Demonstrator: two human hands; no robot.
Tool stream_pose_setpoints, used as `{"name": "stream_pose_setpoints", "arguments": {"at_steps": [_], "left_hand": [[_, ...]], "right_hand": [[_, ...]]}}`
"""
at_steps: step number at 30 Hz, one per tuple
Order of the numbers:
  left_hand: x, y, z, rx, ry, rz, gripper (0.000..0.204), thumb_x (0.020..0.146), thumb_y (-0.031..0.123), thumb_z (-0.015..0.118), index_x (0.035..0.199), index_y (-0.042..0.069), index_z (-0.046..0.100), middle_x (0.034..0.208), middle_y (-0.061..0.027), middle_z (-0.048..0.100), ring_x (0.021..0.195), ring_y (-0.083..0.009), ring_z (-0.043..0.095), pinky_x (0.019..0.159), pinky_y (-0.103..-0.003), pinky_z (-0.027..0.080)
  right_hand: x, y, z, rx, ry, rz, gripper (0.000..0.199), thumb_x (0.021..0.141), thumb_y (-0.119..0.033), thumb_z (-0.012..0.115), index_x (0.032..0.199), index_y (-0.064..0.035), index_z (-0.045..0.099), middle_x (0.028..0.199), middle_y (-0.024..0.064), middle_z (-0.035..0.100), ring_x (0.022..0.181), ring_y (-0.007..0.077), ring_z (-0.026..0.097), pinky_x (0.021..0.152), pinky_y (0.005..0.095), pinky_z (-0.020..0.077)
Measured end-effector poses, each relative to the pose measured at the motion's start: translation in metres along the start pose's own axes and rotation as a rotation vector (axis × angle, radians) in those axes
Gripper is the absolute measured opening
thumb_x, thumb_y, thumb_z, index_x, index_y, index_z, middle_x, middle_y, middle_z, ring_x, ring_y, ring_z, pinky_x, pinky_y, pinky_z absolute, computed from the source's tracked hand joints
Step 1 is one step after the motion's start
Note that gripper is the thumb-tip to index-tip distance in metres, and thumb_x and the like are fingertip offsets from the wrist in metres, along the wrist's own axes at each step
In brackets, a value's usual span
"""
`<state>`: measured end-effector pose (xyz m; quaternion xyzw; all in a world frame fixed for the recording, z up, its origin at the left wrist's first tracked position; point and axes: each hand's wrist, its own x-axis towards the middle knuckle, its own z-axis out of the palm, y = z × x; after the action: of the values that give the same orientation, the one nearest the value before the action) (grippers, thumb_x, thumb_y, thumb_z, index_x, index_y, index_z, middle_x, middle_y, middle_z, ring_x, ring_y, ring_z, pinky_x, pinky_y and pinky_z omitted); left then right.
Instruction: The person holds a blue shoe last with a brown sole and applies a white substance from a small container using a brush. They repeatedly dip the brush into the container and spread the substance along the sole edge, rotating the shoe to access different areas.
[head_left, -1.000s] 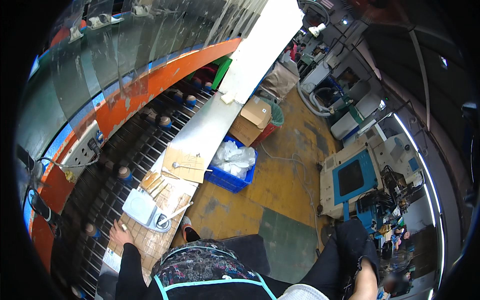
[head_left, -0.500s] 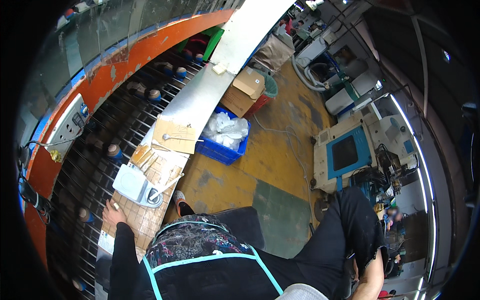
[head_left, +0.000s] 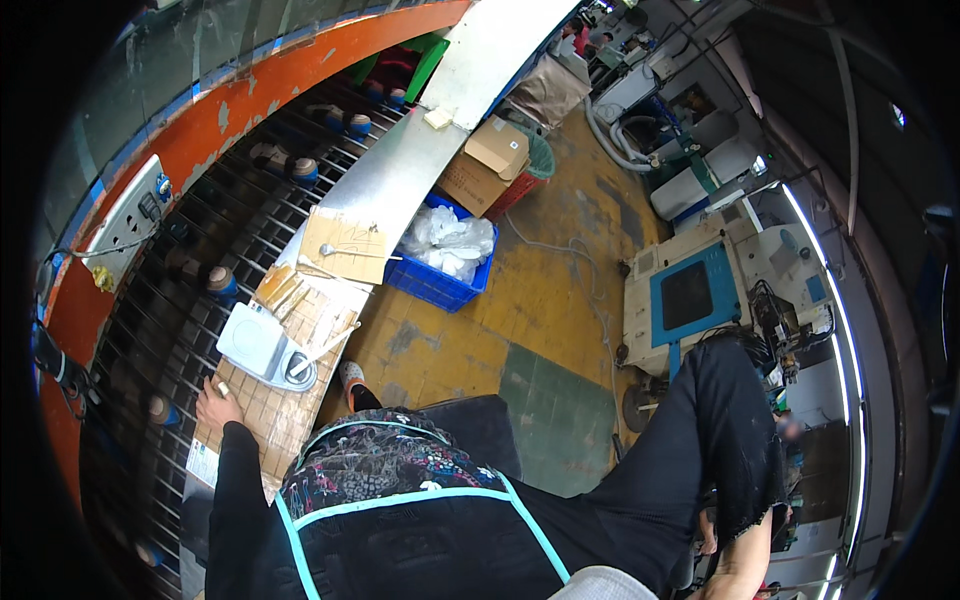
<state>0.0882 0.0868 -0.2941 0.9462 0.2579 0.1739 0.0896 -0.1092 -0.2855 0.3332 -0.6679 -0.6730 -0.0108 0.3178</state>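
Observation:
My left hand [head_left: 217, 405] lies on the worn, tan tiled board [head_left: 262, 430] at the near end of the bench, fingers spread near its left edge. A small pale piece [head_left: 222, 388] shows at one fingertip; whether it is held or worn on the finger is unclear. Just beyond the hand sits a pale blue-grey, box-shaped device [head_left: 252, 338] with a coiled grey cable [head_left: 298, 372]. Further up, thin white-tipped sticks [head_left: 345, 250] lie on a flat piece of brown cardboard [head_left: 325, 236]. I cannot make out my right hand; only a small skin-coloured patch shows beside my bent trouser leg [head_left: 720, 420].
Left of the bench runs a rack of metal rods [head_left: 190, 330] with blue-and-brown fittings. A blue crate [head_left: 435, 285] of clear plastic bags stands on the floor beside a cardboard box [head_left: 475, 185]. A cream machine with a blue-framed window [head_left: 688, 290] is at right.
The whole view has shifted slightly, so the bench and left hand sit a little further left. The left hand stays on the board beside the device.

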Motion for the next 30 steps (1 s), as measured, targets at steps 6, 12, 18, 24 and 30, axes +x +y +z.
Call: {"name": "stream_pose_setpoints", "arguments": {"at_steps": [6, 12, 18, 24, 30], "left_hand": [[-0.001, -0.001, 0.000, -0.018, 0.002, -0.004, 0.039, 0.095, 0.043, 0.049, 0.118, 0.015, 0.065, 0.102, -0.0148, 0.066, 0.098, -0.0339, 0.058, 0.091, -0.046, 0.041], [0.000, -0.004, 0.008, -0.059, 0.047, 0.018, 0.037, 0.095, 0.040, 0.051, 0.116, 0.013, 0.065, 0.099, -0.0155, 0.066, 0.097, -0.0336, 0.058, 0.091, -0.046, 0.041], [0.004, -0.016, 0.004, -0.284, -0.021, 0.030, 0.047, 0.086, 0.040, 0.064, 0.125, 0.015, 0.059, 0.108, -0.0165, 0.064, 0.102, -0.0344, 0.058, 0.098, -0.049, 0.036], [0.034, 0.041, -0.118, -0.870, 0.194, -0.188, 0.033, 0.089, 0.022, 0.066, 0.121, 0.010, 0.064, 0.100, -0.0130, 0.070, 0.095, -0.0194, 0.065, 0.089, -0.032, 0.047], [0.013, 0.134, -0.296, -1.455, 0.053, 0.088, 0.027, 0.097, 0.017, 0.056, 0.119, 0.002, 0.062, 0.101, -0.0081, 0.068, 0.095, -0.0136, 0.062, 0.091, -0.028, 0.044]], "right_hand": [[-0.007, 0.003, -0.002, 0.022, -0.002, -0.028, 0.016, 0.095, -0.029, 0.052, 0.085, -0.0199, 0.061, 0.079, -0.0029, 0.058, 0.080, 0.0144, 0.057, 0.075, 0.0351, 0.0396], [-0.014, 0.017, -0.004, 0.090, 0.002, -0.093, 0.017, 0.095, -0.030, 0.053, 0.084, -0.0199, 0.061, 0.078, -0.0030, 0.058, 0.081, 0.0145, 0.057, 0.076, 0.0355, 0.0389], [-0.038, 0.042, -0.012, 0.263, 0.064, -0.216, 0.017, 0.094, -0.031, 0.054, 0.083, -0.0199, 0.061, 0.077, -0.0030, 0.059, 0.082, 0.0146, 0.057, 0.076, 0.0359, 0.0383], [-0.088, 0.138, 0.001, 0.690, 0.434, -0.504, 0.018, 0.094, -0.032, 0.055, 0.083, -0.0200, 0.061, 0.076, -0.0031, 0.060, 0.083, 0.0147, 0.057, 0.077, 0.0362, 0.0376], [-0.038, 0.300, 0.155, 1.700, 0.884, -0.065, 0.023, 0.097, -0.039, 0.050, 0.081, -0.0222, 0.053, 0.059, -0.0084, 0.045, 0.082, 0.0128, 0.051, 0.084, 0.0361, 0.0349]]}}
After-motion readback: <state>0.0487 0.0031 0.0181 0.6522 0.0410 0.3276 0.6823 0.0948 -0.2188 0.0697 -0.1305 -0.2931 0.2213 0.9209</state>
